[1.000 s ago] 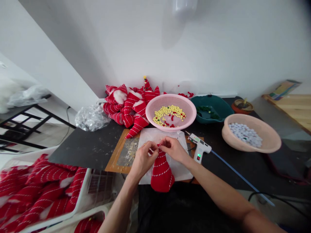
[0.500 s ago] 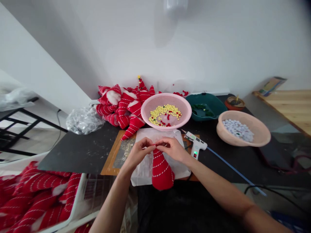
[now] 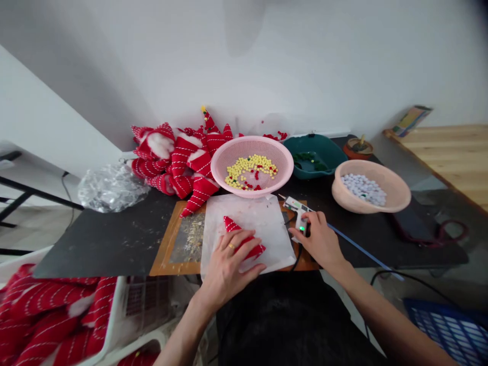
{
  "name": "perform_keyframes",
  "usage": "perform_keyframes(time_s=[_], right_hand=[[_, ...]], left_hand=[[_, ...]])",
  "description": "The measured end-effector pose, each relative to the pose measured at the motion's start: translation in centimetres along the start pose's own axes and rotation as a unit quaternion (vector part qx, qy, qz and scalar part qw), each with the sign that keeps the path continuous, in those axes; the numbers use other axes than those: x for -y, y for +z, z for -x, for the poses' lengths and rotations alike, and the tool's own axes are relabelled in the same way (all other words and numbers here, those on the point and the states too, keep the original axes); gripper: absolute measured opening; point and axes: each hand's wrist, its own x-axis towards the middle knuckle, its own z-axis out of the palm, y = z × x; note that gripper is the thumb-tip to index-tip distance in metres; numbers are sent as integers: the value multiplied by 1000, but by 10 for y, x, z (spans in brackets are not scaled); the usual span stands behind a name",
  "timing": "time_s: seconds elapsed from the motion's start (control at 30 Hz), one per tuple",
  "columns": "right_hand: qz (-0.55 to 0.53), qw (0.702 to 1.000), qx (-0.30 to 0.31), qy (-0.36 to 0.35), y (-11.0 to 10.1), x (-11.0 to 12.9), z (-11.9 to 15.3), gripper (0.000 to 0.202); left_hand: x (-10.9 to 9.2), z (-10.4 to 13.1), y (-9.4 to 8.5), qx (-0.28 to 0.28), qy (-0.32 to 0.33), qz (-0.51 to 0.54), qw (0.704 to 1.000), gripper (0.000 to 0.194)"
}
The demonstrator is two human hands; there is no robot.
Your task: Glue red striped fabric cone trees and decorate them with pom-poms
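Note:
A red stuffed fabric cone with white dashed stripes (image 3: 231, 224) lies on a white sheet (image 3: 274, 249) at the table's near edge. My left hand (image 3: 229, 259) is laid over the cone, its fingers curved across and holding it; part of the cone is hidden underneath. To the right, the white hot glue gun (image 3: 293, 204) lies on its side with a blue glue stick (image 3: 362, 250) sticking out of its back. My right hand (image 3: 319, 239) has its thumb and fingers closed round the gun's handle, where a green light shows.
Behind the sheet stands a pink basket (image 3: 215, 170) of yellow and red pompoms. A green basin (image 3: 337, 157) and a peach bowl (image 3: 396, 195) of white pompoms are to the right. Red striped cones (image 3: 186, 157) and a plastic bag (image 3: 110, 190) lie left. A crate (image 3: 112, 320) sits below.
Both hands have left the cone's tip. The cone now lies on the sheet under my left hand, and my right hand has moved right to the glue gun. The view has shifted slightly.

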Motion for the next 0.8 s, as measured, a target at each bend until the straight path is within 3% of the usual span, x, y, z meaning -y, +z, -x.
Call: perform_keyframes(time_s=[0.1,0.3,0.47,0.63,0.7,0.8], right_hand=[[-55,998,2,-7,0,9,-3,37],[-254,966,-17,49,15,8,6,38],[-433,894,-20,116,25,14,23,51],[-552,820,4,151,9,37,42,67],[-564,811,44,150,1,44,47,66],[-539,814,157,148,-8,45,49,37]], left_hand=[[1,24,8,-43,14,-23,999,31],[-1,54,5,-133,-29,-81,987,28],[-11,54,6,-169,-68,-91,979,25],[-12,56,6,-179,-103,-50,977,21],[-11,59,5,-167,-97,-48,980,27],[-9,61,2,-148,-82,-67,983,37]])
